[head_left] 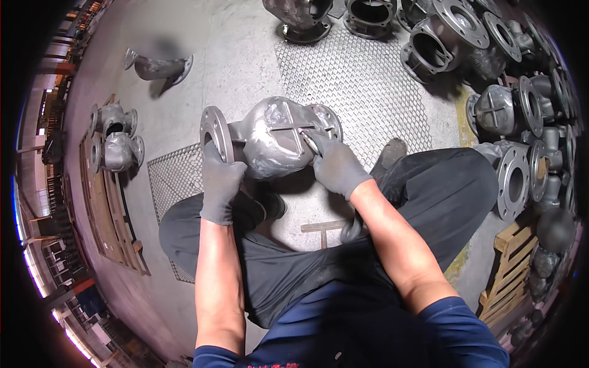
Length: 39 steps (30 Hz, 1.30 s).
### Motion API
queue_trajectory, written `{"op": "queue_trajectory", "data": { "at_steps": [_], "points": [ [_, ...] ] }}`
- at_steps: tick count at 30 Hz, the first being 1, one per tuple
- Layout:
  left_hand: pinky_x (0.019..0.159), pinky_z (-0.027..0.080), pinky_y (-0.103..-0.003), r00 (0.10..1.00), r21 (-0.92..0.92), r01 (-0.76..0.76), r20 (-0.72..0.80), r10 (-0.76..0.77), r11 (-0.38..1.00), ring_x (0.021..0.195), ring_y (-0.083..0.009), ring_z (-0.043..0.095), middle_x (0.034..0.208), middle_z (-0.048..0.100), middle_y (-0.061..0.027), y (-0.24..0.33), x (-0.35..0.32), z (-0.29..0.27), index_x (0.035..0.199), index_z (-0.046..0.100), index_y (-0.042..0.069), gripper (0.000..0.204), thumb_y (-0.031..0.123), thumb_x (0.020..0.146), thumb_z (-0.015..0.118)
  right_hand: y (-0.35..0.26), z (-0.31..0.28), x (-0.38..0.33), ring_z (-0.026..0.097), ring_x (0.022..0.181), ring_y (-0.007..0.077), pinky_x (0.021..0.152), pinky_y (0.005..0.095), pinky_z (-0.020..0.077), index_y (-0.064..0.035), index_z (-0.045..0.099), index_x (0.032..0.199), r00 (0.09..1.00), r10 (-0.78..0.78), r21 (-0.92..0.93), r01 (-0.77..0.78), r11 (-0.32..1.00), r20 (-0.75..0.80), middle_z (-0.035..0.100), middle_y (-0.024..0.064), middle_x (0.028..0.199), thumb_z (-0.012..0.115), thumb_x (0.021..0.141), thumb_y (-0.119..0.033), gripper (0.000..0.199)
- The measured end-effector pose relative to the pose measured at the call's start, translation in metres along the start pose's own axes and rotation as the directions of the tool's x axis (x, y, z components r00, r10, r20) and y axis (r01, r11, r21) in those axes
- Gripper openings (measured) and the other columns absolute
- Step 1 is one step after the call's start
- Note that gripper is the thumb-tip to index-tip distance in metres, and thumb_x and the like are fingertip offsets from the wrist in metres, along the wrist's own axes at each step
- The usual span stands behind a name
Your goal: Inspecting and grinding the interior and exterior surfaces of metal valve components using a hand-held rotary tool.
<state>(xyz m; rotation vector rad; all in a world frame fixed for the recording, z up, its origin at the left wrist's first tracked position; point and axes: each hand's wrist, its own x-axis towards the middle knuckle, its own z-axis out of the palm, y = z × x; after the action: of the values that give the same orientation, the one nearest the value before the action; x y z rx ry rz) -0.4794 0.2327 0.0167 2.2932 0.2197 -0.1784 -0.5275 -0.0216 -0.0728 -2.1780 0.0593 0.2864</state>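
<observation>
A grey cast-metal valve body (279, 138) with a round flange at each end and a raised cross of ribs lies tilted between my knees. My left hand (222, 181), in a grey glove, is closed round the rim of its left flange. In the same kind of glove, my right hand (337, 162) presses against the right side of the body, by the ribs. From its fingers a slim metal tool (310, 142) points at the casting; its exact kind does not show. The underside of the valve body is hidden.
Expanded-metal mesh (356, 80) covers part of the concrete floor. Many castings (494, 110) are piled at the right, near a wooden pallet (506, 270). A curved pipe casting (158, 67) lies far left. More castings (116, 150) stand by another pallet (101, 202).
</observation>
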Motion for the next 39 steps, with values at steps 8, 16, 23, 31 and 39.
{"op": "queue_trajectory", "data": {
  "at_steps": [8, 16, 23, 31, 39],
  "points": [
    [0.076, 0.056, -0.039, 0.980, 0.109, -0.164, -0.092, 0.175, 0.980, 0.081, -0.0248, 0.067, 0.096, 0.069, -0.0139, -0.027, 0.009, 0.007, 0.127, 0.061, -0.008, 0.058, 0.006, 0.070, 0.067, 0.000, -0.006, 0.002, 0.071, 0.108, 0.0499, 0.100, 0.0522, 0.0558, 0.0005, 0.065, 0.133, 0.998, -0.028, 0.005, 0.028, 1.000, -0.048, 0.073, 0.0346, 0.109, 0.056, 0.090, -0.007, 0.044],
    [0.077, 0.056, -0.040, 0.975, 0.126, -0.181, -0.108, 0.194, 0.975, 0.082, -0.0277, 0.069, 0.094, 0.069, -0.0154, -0.020, 0.009, 0.008, 0.125, 0.062, -0.008, 0.058, 0.007, 0.069, 0.068, 0.000, -0.008, -0.006, 0.067, 0.117, 0.0481, 0.105, 0.0507, 0.0529, -0.0125, 0.056, 0.152, 0.999, 0.040, 0.030, -0.041, 0.999, 0.031, 0.070, 0.0290, 0.127, 0.055, 0.094, -0.005, 0.059],
    [0.075, 0.056, -0.041, 0.981, 0.138, -0.135, -0.118, 0.151, 0.981, 0.080, -0.0270, 0.068, 0.093, 0.070, -0.0164, -0.016, 0.007, 0.008, 0.123, 0.062, -0.007, 0.055, 0.008, 0.070, 0.068, 0.008, -0.001, -0.008, 0.068, 0.116, 0.0483, 0.105, 0.0511, 0.0533, -0.0060, 0.059, 0.149, 0.991, -0.066, 0.110, 0.078, 0.991, -0.113, 0.071, 0.0295, 0.125, 0.055, 0.093, -0.006, 0.056],
    [0.071, 0.055, -0.038, 0.983, 0.119, -0.104, -0.136, 0.120, 0.987, 0.075, -0.0233, 0.066, 0.087, 0.069, -0.0138, -0.007, 0.008, 0.014, 0.119, 0.064, -0.007, 0.049, 0.007, 0.072, 0.068, 0.038, 0.039, 0.007, 0.074, 0.099, 0.0405, 0.096, 0.0455, 0.0570, -0.0043, 0.057, 0.152, 0.955, 0.176, 0.309, -0.098, 0.946, -0.237, 0.075, 0.0273, 0.109, 0.056, 0.099, -0.015, 0.054],
    [0.065, 0.054, -0.037, 0.981, 0.101, -0.108, -0.148, 0.122, 0.989, 0.068, -0.0203, 0.064, 0.081, 0.068, -0.0119, -0.015, 0.011, 0.013, 0.113, 0.064, -0.006, 0.042, 0.005, 0.073, 0.066, 0.017, 0.036, 0.005, 0.064, 0.121, 0.0500, 0.108, 0.0521, 0.0500, -0.0010, 0.060, 0.146, 0.949, 0.069, 0.146, -0.024, 0.989, -0.308, 0.067, 0.0340, 0.130, 0.058, 0.098, -0.012, 0.050]
  ]
}}
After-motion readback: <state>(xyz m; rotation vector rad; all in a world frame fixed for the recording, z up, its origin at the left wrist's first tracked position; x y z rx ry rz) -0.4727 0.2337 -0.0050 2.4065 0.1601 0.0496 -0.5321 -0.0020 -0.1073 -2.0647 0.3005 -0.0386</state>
